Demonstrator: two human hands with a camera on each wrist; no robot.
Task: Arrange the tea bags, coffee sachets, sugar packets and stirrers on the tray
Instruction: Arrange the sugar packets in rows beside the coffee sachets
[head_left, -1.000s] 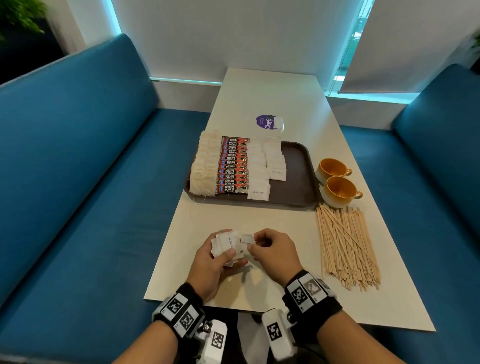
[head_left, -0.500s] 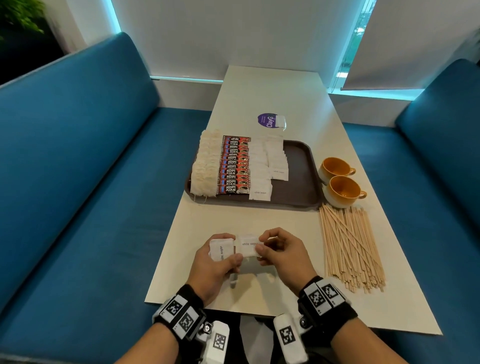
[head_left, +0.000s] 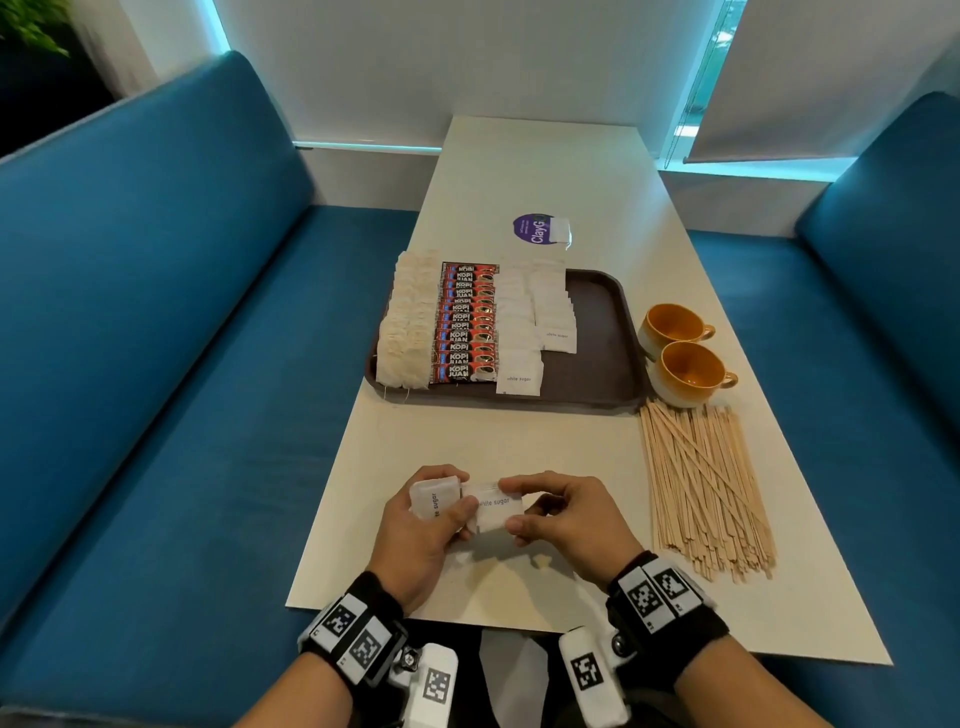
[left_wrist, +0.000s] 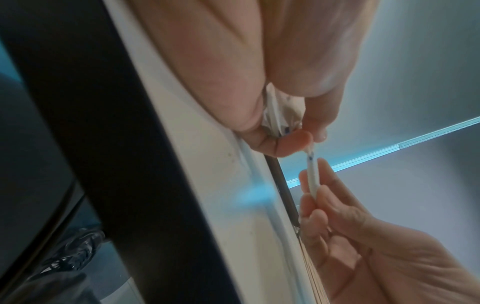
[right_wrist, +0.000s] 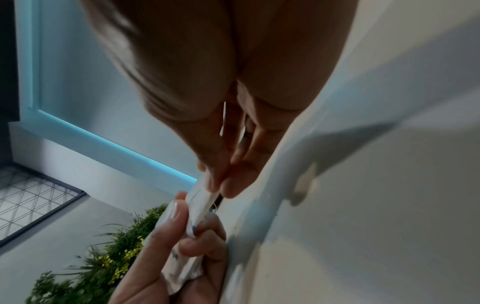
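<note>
- Blue bench seats flank a long pale table (head_left: 545, 171), with the brown tray (head_left: 602, 332) lying across its middle as the landmark.
- On the tray's left side sits a row of tea bags (head_left: 408, 327), then a row of red coffee sachets (head_left: 467, 325) beside them, then two rows of white sugar packets (head_left: 530, 322) overlapping toward the tray's centre; the tray's right part is bare.
- Just off the tray's right edge stand two orange cups (head_left: 680, 353), one behind the other, touching or nearly so.
- Nearer to me than the cups, off the tray's right front corner, a loose pile of wooden stirrers (head_left: 701, 483) lies flat on the table.
- Beyond the tray's far edge lies a purple round label (head_left: 532, 228) with a small white packet beside it.
- On my side of the tray, well apart from it, my left hand (head_left: 421, 525) grips a small stack of sugar packets (head_left: 434, 496), fingers curled around them, thumb on top.
- My right hand (head_left: 566, 514) pinches a single sugar packet (head_left: 498, 512) between thumb and fingertips; its left end touches my left thumb.
- From the left wrist view, that packet (left_wrist: 313, 176) shows edge-on between both hands; the right wrist view shows the same pinch (right_wrist: 202, 197), blurred.
</note>
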